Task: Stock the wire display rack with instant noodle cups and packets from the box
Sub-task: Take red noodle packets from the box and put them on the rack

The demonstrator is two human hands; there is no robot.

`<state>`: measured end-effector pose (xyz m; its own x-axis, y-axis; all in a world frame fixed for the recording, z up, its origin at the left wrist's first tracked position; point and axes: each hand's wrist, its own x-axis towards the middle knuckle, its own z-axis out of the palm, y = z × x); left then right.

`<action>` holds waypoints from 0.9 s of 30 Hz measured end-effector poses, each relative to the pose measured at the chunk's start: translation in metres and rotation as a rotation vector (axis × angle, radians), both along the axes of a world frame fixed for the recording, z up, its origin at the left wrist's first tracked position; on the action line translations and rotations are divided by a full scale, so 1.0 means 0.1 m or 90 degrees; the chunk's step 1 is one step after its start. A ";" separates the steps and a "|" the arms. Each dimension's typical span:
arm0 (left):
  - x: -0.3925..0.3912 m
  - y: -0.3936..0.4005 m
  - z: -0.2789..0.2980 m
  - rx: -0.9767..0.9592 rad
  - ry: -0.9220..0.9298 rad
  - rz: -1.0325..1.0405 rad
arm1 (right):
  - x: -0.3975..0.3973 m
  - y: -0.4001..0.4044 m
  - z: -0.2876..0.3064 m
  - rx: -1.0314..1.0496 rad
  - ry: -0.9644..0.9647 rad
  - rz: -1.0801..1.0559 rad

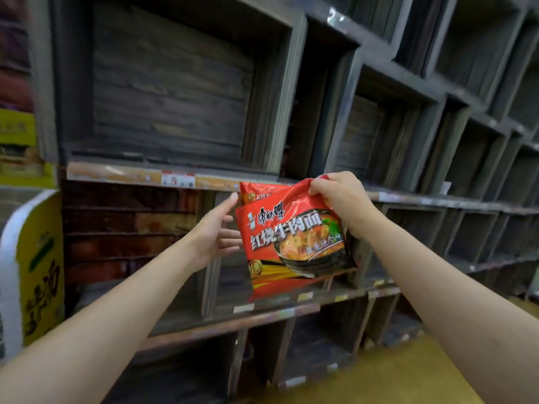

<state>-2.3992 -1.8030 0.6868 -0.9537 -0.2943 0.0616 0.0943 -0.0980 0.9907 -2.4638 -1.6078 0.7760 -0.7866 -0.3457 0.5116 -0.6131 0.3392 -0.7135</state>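
- Head view shows two bare arms reaching out to a dark shelf unit (335, 300) with many square bins.
- The right hand (338, 196) is at about 2 o'clock from the middle of the picture. Its fingers are curled and pinch the top edge of a red noodle packet (294, 240).
- The packet hangs down from that pinch, tilted a bit. It is in the air in front of a middle bin, not yet sitting inside it.
- The left hand (217, 228) is at about 9 o'clock from the packet. Its fingers are straight and spread a little. The thumb tip is just beside the packet's top left corner. The other fingers go behind the packet's left edge, so I cannot tell if they touch it.
- The big bins up at 12 o'clock look bare. The ones at 3 o'clock look dark and bare too.
- A bin at 9 o'clock holds red-brown rows that may be packets, but they are too blurry to be sure.
- A yellow and white sign (35, 269) stands at 8 o'clock.
- The box and the noodle cups are not in the picture.
- I think the job is near its start. This packet has to go in, and many bins are left to fill.
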 end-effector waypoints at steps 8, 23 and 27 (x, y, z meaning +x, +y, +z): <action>0.00 0.93 0.65 0.022 0.104 -0.170 | -0.05 0.61 0.40 -0.225 -0.147 0.007; -0.20 1.91 1.00 -0.003 0.142 -0.144 | -0.13 1.84 0.33 -0.107 -0.172 0.144; -0.10 1.94 1.00 -0.020 0.119 -0.103 | -0.13 1.99 0.20 -0.196 -0.228 0.212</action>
